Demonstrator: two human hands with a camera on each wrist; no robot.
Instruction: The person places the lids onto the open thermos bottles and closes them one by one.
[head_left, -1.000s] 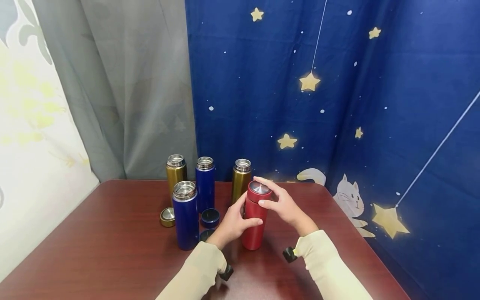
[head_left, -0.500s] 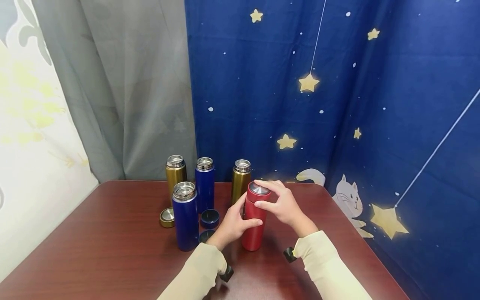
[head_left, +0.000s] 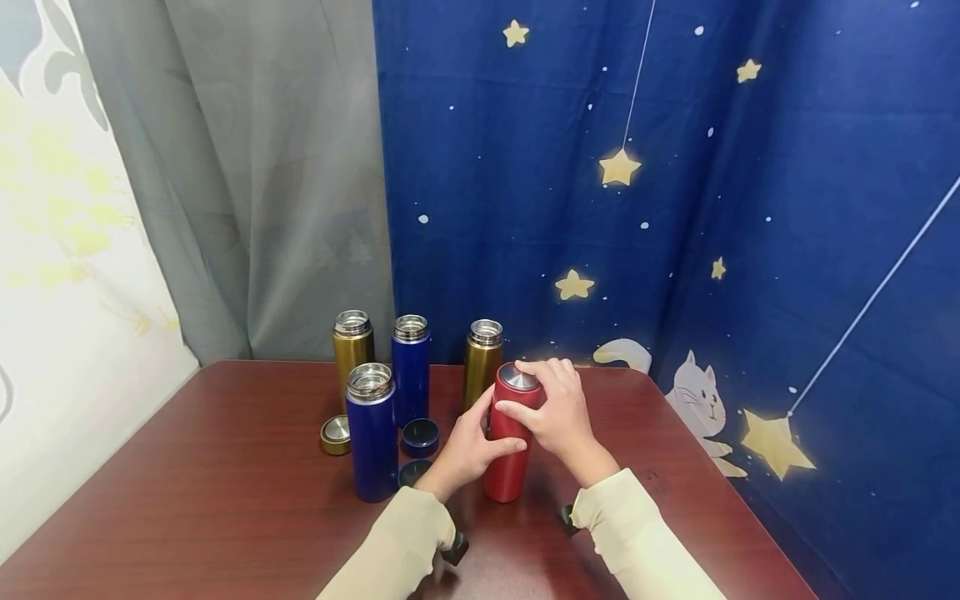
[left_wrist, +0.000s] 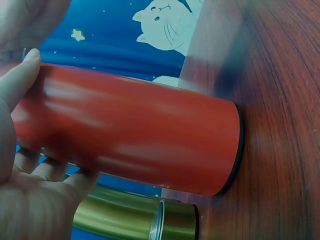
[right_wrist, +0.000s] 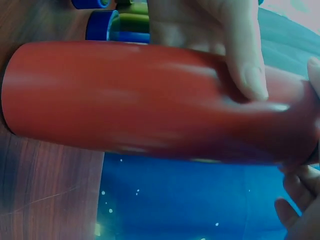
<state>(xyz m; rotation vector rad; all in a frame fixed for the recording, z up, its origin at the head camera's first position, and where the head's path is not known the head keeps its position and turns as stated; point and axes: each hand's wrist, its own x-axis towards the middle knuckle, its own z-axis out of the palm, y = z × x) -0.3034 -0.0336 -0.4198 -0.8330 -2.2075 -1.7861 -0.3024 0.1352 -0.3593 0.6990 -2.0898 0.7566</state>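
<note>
A red thermos bottle (head_left: 510,454) with a red, silver-topped lid (head_left: 519,377) stands upright on the table. My left hand (head_left: 467,446) grips its body from the left, thumb across the front, as the left wrist view also shows. Around the lid curl the fingers of my right hand (head_left: 561,412), its thumb at the near side. The lid sits on the bottle. In the right wrist view the thermos body (right_wrist: 135,100) fills the middle, with the right fingers (right_wrist: 300,192) at its top end.
Left of the hands stand lidless thermoses: a near blue one (head_left: 372,450), a far blue one (head_left: 411,375) and a gold one (head_left: 352,354). Another gold thermos (head_left: 482,367) is behind the red one. A gold lid (head_left: 336,434) and blue lids (head_left: 420,437) lie among them.
My right hand has turned about the lid, its wrist shifting left and the thumb sliding across the front. The left hand and the red thermos have stayed in place.
</note>
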